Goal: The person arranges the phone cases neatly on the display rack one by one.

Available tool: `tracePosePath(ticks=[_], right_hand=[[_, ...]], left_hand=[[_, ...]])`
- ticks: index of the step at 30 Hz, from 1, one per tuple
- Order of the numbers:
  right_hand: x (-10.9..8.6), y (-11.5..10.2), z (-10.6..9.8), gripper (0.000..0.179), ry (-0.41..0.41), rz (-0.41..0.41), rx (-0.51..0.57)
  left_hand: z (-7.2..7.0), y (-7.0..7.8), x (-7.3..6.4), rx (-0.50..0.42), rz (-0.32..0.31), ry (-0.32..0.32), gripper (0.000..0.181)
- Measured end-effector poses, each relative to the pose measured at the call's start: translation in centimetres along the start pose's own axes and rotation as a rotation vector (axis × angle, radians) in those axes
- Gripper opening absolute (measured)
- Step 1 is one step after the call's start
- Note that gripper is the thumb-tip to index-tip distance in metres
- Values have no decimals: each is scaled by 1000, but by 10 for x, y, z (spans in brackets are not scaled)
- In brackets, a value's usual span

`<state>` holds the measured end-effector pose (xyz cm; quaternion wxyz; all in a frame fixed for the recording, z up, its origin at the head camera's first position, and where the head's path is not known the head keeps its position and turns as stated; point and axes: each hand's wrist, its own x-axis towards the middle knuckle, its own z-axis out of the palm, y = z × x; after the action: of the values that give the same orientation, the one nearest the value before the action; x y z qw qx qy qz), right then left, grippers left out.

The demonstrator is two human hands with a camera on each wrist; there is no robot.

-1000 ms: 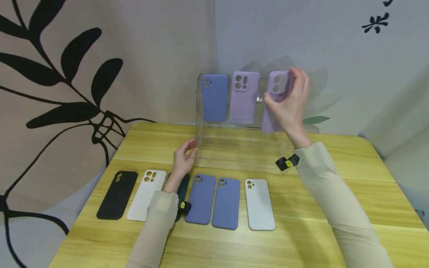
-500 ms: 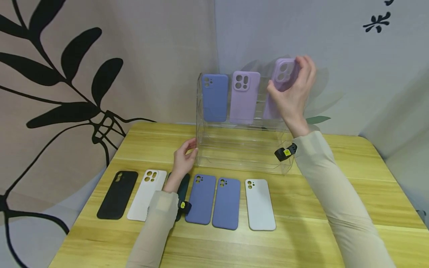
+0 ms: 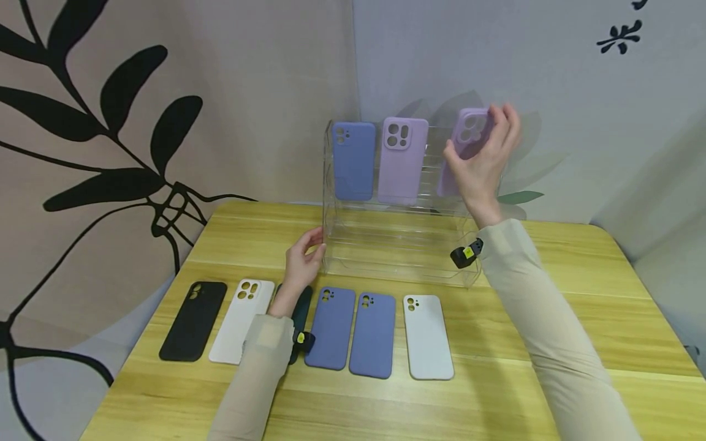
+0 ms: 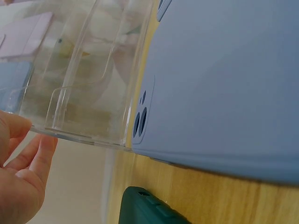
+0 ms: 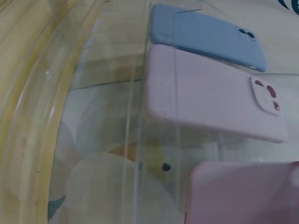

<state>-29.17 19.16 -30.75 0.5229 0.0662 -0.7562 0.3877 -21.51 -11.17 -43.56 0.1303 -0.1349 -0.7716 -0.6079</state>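
Note:
My right hand [image 3: 486, 168] grips a light purple phone case [image 3: 467, 144] by its two long edges, at the right end of the top tier of a clear acrylic display stand [image 3: 397, 269]. The case leans slightly to the right, camera cutout up. In the right wrist view the lower end of this held case [image 5: 243, 196] shows close beside the tier. My left hand [image 3: 302, 263] pinches the stand's left side edge. On the same tier stand a blue phone case [image 3: 353, 162] and another light purple case [image 3: 403, 171], side by side.
On the wooden table [image 3: 496, 392], before the stand, lie a black case [image 3: 193, 324], a white case [image 3: 237, 324], a dark green case [image 3: 300, 312] partly under my left wrist, two blue-violet cases [image 3: 330, 331] and a pale white case [image 3: 428, 340]. A wall [image 3: 265, 92] rises behind.
My right hand has raised the light purple case from in front of the stand to above the top tier, then lowered it a little. The left hand has stayed in place.

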Motion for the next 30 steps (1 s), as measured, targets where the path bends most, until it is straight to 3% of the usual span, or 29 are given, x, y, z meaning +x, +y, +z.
tracePosePath(ticks=[10,17,30], right_hand=[[-12,8,4,63,-1,-40,-81],[-17,9,7,65,10,-2,-98],[-22,7,9,66,-52,72,-198]], left_hand=[[0,-1,0,-9,-2,3,33],[0,-1,0,-3,1,2,33],[0,-2,0,-6,5,0,33]])
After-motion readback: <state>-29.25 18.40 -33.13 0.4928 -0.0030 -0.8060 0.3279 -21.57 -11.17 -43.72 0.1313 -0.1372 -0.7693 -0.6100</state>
